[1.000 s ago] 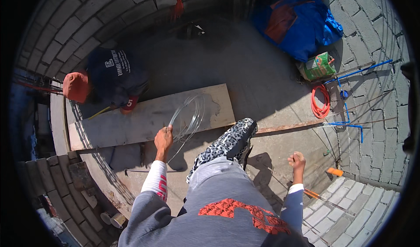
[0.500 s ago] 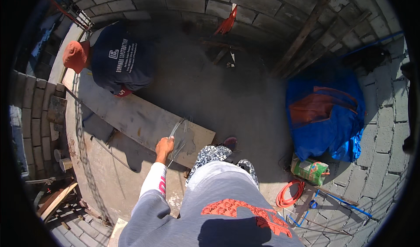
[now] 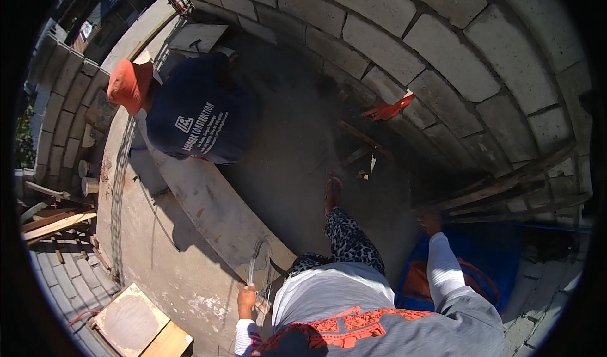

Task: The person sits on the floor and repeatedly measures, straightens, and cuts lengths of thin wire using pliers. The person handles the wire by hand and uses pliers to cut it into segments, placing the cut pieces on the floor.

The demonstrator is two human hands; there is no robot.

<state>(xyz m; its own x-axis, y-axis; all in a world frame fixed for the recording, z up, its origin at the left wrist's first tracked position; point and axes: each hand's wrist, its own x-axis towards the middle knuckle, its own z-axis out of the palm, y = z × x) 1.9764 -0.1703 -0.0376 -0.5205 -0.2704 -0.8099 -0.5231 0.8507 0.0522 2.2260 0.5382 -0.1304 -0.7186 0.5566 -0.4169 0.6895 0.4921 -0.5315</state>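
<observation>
My thin, shiny wire bends at the top and pokes up from my left hand, low in the frame, left of the middle.

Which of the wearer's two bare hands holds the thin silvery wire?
The left hand, closed on the thin silvery wire. The right hand, extended into shadow by the crumpled blue tarp, shows no wire.

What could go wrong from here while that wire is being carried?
The wire coil in the left hand shows against the board, so a loop might snag on its edge. The right hand appears near the leaning timbers and could knock them; whether it touches them is unclear. The shaded wood piece ahead of the foot might trip the person.
</observation>
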